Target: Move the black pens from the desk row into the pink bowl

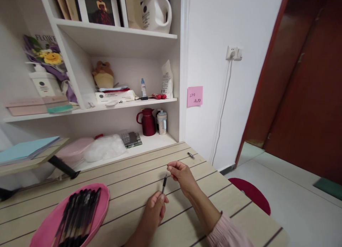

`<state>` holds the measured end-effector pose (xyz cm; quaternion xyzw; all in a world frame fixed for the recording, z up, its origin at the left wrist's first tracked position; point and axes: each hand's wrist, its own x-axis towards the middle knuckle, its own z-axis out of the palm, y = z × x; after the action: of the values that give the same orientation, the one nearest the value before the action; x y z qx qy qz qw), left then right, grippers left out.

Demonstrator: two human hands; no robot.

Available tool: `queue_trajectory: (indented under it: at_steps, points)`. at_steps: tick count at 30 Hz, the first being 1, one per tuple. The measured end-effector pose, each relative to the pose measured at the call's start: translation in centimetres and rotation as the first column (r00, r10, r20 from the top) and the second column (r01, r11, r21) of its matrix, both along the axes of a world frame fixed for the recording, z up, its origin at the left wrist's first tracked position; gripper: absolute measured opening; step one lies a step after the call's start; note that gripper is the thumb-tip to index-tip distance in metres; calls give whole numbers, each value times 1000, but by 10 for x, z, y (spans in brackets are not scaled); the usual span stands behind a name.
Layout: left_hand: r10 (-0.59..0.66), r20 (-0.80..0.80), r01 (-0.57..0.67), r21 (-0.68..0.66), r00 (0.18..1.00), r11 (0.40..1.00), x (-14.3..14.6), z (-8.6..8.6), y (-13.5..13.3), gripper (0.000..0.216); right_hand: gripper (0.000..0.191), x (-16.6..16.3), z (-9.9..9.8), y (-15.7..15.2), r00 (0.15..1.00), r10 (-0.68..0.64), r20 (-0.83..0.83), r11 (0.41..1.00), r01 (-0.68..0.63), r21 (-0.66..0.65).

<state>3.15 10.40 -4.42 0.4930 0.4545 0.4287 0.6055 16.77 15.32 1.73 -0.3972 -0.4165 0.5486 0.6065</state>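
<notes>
My left hand (156, 208) is closed around the barrel of an uncapped pen (164, 183), whose dark grip and tip point up and away from me. Just above the tip, my right hand (180, 174) is pinched, thumb against fingertips; whatever sits in that pinch is too small to make out. A pen cap (191, 155) lies on the table beyond my right hand. To the left, a pink tray (105, 200) holds several dark pens (80, 215) lying side by side.
The striped wooden table (128, 211) meets a white shelf unit (117, 30). A red jug (148, 122) and a pale tumbler (161, 121) stand on its lowest level. A raised stand (50, 158) is at the left, a red round seat (251, 193) at the right.
</notes>
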Motion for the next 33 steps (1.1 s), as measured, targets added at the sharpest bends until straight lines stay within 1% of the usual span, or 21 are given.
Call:
queue_trajectory:
  at_steps: [6,11,14,17,21,27,33]
  points:
    - [-32,4,32,4,999,999,-1,-4,2,42,24,-1,2,-5,997,20,76,999,-23,37]
    - [-38,13,37,21,999,999,-1,-6,4,44,22,0,1,-5,996,8,90,1000,-10,19]
    - [-39,27,38,35,999,999,-1,-9,5,44,21,-2,1,-5,995,28,96,1000,-29,10]
    - [-41,33,40,35,999,999,-2,-10,5,44,21,-3,0,-7,995,49,91,999,-50,4]
    - [-23,7,23,28,1000,999,-2,-7,3,43,24,-5,-1,-9,994,61,85,998,-60,-18]
    - [-19,16,19,32,1000,999,1,-4,4,45,30,-8,-4,-10,1000,4,22,1000,-4,12]
    - [-16,16,16,29,1000,999,-1,-4,1,43,34,-11,-9,-10,1000,-12,3,1000,12,27]
